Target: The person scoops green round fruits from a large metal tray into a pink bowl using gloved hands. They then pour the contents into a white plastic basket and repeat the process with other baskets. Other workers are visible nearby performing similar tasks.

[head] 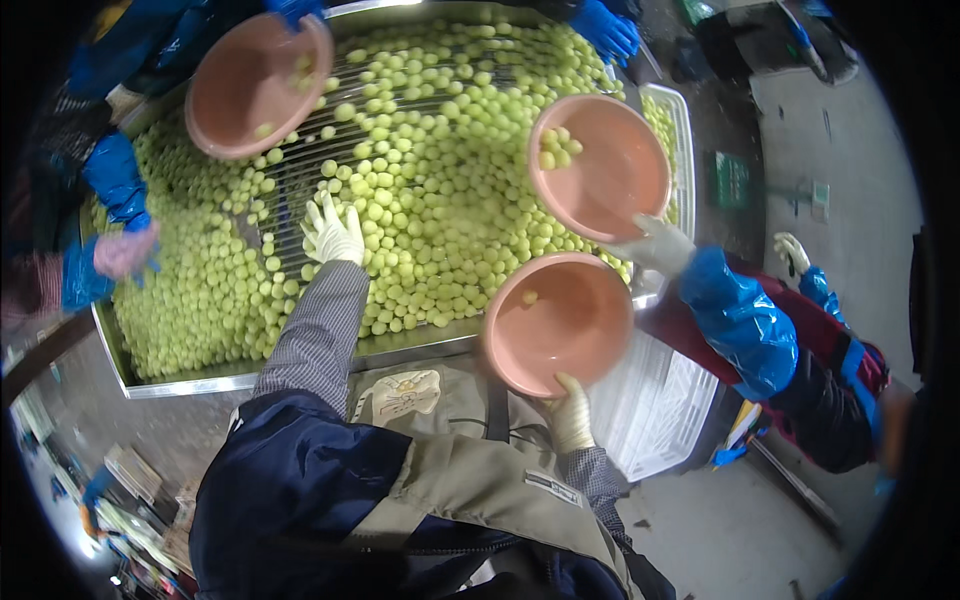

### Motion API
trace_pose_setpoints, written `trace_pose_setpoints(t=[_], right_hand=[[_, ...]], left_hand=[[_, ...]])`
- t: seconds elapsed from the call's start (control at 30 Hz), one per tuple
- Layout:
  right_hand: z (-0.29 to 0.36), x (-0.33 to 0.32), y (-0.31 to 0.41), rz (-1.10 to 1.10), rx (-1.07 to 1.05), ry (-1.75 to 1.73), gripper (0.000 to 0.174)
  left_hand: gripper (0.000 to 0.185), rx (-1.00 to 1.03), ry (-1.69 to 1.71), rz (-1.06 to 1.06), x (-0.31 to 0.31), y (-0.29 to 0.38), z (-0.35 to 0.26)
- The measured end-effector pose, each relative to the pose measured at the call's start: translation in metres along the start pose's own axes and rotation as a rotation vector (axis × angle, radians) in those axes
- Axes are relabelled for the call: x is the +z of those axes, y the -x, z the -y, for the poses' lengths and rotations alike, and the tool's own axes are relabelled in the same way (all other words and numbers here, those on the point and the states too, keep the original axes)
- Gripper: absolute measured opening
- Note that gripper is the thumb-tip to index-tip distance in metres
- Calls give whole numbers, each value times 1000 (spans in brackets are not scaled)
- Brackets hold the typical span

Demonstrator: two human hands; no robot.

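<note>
Many round, pale green fruits [450, 165] cover a metal sorting table with a slatted bed [300, 180]. My left hand [332, 231], in a thin whitish glove, reaches over the slats with its fingers spread at the edge of the heap; nothing is seen held in it. The rim of a pink plastic basin [562, 322] is gripped by my right hand [571, 412], gloved alike, near the table's front edge. That basin is tilted so that its inside shows, with one small fruit in it. Fingers of my right hand behind the rim are hidden.
A co-worker's gloved hand [660, 244] holds another pink basin [600, 165] at the right. A third basin [259, 86] is at the upper left. Other workers' hands [606, 31] [126, 249] are around the table. White plastic crates [660, 405] stand at the right, beside the metal rim [187, 386].
</note>
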State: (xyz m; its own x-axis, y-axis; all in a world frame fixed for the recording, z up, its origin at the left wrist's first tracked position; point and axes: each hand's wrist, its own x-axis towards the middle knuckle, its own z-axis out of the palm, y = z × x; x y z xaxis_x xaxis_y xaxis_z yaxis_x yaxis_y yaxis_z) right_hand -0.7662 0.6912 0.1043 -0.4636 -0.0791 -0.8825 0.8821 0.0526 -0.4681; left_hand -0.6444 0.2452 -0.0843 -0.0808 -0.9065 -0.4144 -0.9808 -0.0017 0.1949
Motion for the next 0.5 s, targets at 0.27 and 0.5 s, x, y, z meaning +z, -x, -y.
trace_pose_setpoints(t=[0.27,0.5], right_hand=[[-34,-41,13,-18,-65,-107,45],[-39,-48,42,6,-244,182,42]], left_hand=[[64,172,41,-124,27,-16,55],[62,129,-64,-64,42,3,4]])
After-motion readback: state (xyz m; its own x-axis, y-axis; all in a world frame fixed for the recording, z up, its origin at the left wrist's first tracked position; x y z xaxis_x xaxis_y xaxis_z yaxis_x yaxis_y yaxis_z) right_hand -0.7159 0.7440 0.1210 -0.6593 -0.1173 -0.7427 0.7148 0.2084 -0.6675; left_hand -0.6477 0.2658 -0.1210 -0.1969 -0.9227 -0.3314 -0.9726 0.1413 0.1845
